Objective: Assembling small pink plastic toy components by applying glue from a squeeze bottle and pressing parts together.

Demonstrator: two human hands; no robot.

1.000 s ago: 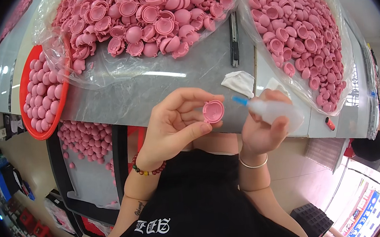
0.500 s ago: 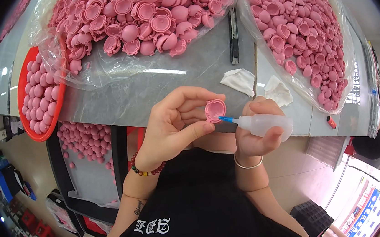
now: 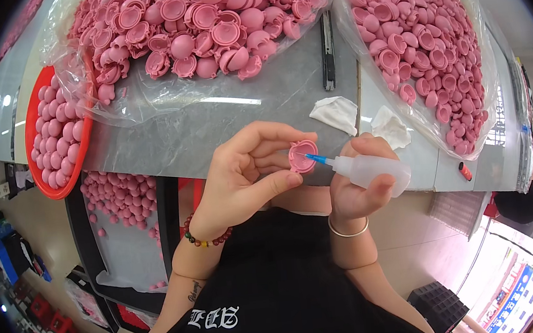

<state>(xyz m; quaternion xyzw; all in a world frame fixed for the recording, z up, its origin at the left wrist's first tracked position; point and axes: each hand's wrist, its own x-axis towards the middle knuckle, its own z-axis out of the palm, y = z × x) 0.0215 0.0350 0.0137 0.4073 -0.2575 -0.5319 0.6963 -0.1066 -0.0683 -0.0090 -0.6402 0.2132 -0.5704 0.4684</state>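
Observation:
Between the thumb and fingers of my left hand is a pink plastic half-shell, its hollow side facing up and toward the right. My right hand grips a translucent white squeeze bottle with a narrow blue tip. That tip points left and reaches the shell's rim or inside; exact contact is too small to tell. Both hands are held over the front edge of the grey table. A heap of similar pink half-shells lies on clear plastic beyond them.
A second heap of smaller pink shells spreads at the right. Closed pink balls fill a red basket at left; more lie in a black-framed tray below. A black utility knife and white cloths rest on the table.
The blue tip has shifted up from the shell's lower edge toward its middle, with the bottle tilting slightly. My left hand and the shell have barely moved.

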